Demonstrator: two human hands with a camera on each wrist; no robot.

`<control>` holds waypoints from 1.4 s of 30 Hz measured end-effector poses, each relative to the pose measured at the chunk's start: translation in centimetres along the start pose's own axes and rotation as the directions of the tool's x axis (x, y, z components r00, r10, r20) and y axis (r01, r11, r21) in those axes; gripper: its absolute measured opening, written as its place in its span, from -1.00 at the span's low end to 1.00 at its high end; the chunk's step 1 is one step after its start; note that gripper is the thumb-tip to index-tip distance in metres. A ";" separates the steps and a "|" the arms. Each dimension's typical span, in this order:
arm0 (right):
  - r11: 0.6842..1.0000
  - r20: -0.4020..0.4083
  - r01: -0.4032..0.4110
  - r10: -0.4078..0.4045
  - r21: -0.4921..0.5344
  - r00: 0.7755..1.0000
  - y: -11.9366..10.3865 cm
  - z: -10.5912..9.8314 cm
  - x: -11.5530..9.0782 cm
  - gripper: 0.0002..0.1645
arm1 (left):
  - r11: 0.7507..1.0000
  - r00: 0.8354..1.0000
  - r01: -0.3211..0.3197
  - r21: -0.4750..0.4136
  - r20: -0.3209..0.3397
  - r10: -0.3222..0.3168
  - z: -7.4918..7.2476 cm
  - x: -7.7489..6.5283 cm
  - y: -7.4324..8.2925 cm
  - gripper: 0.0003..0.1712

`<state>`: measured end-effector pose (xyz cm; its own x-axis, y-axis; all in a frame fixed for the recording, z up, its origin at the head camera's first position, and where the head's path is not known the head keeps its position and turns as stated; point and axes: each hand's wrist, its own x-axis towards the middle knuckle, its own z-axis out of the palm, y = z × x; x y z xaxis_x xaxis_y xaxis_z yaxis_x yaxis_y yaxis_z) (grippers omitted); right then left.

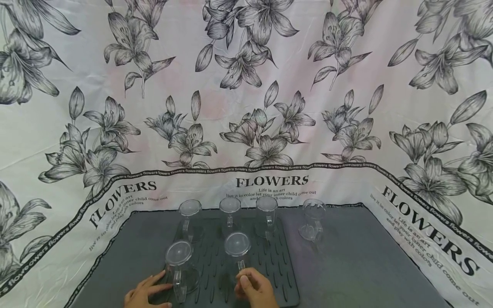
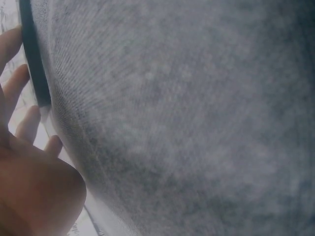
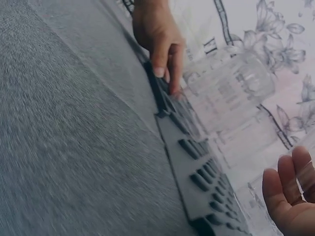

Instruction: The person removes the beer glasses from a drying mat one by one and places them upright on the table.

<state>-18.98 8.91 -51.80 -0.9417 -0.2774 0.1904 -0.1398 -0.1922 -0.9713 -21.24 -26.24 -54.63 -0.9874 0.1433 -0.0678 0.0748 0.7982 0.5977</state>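
Note:
At the lower middle of the head view my right hand pinches the handle of a clear glass mug, which has its flat round end up, over a dark ridged drying mat. In the right wrist view the fingers of this hand are curled. My left hand lies at the mat's front left, fingers spread, close beside another clear mug. Whether they touch that mug is hard to tell. The left wrist view has the left hand at its edge, fingers apart.
Along the mat's back stand three more glass mugs. Another glass mug stands off the mat, on the grey tabletop to the right. A flower-printed cloth rises behind and at both sides.

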 end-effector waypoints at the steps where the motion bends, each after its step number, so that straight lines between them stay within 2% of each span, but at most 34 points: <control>1: 1.000 -0.007 0.010 -0.011 -0.022 1.000 -0.2 -0.2 -0.1 -0.62 | 1.000 1.000 0.000 0.002 0.001 0.000 0.0 0.0 0.0 -0.49; 7: 0.986 -0.111 0.071 -0.089 -0.151 0.990 -1.9 -1.2 -0.4 -0.69 | 1.000 1.000 0.019 0.007 0.005 -0.019 -0.1 0.1 0.2 -0.49; 12: 0.950 -0.213 0.158 -0.218 -0.268 0.952 -3.4 -1.9 -0.6 -0.79 | 0.999 0.999 0.044 0.001 0.013 -0.044 -0.2 0.2 0.3 -0.48; 15: 0.922 -0.255 0.260 -0.336 -0.288 0.907 -3.8 -2.4 -0.8 -0.87 | 1.000 0.999 0.026 0.006 0.022 -0.026 -0.2 0.1 0.1 -0.48; 17: 0.895 -0.272 0.346 -0.421 -0.282 0.866 -4.0 -2.6 -0.8 -0.88 | 1.000 1.000 0.010 0.010 0.029 -0.010 -0.2 0.1 0.0 -0.49; 20: 0.864 -0.301 0.426 -0.495 -0.269 0.815 -4.3 -3.0 -0.7 -0.89 | 1.000 0.999 0.003 0.007 0.040 -0.004 -0.2 0.1 -0.1 -0.49; 24: 0.829 -0.323 0.491 -0.557 -0.267 0.765 -4.8 -3.3 -0.6 -0.87 | 1.000 0.999 0.011 0.002 0.040 -0.011 -0.2 0.2 -0.1 -0.49; 30: 0.702 -0.242 0.645 -0.711 -0.302 0.660 -5.4 -4.0 -0.5 -0.70 | 1.000 0.999 0.009 0.000 0.035 -0.009 -0.1 0.2 -0.1 -0.50; 34: 0.647 -0.199 0.697 -0.761 -0.309 0.618 -5.7 -4.5 -0.4 -0.64 | 1.000 0.999 0.022 -0.004 0.032 -0.022 -0.1 0.2 0.1 -0.49; 38: 0.617 -0.180 0.712 -0.784 -0.336 0.594 -5.9 -4.7 -0.5 -0.60 | 1.000 1.000 0.008 0.009 0.024 -0.008 -0.1 0.1 0.2 -0.50; 42: 0.600 -0.186 0.687 -0.792 -0.411 0.581 -6.5 -4.5 -0.7 -0.60 | 1.000 1.000 0.008 0.014 0.019 -0.008 -0.1 0.1 0.2 -0.50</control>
<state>-18.73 14.57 -46.25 -0.4932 0.1658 0.8540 -0.8562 0.0810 -0.5102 -21.34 -26.14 -54.45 -0.9851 0.1479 -0.0880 0.0689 0.8074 0.5859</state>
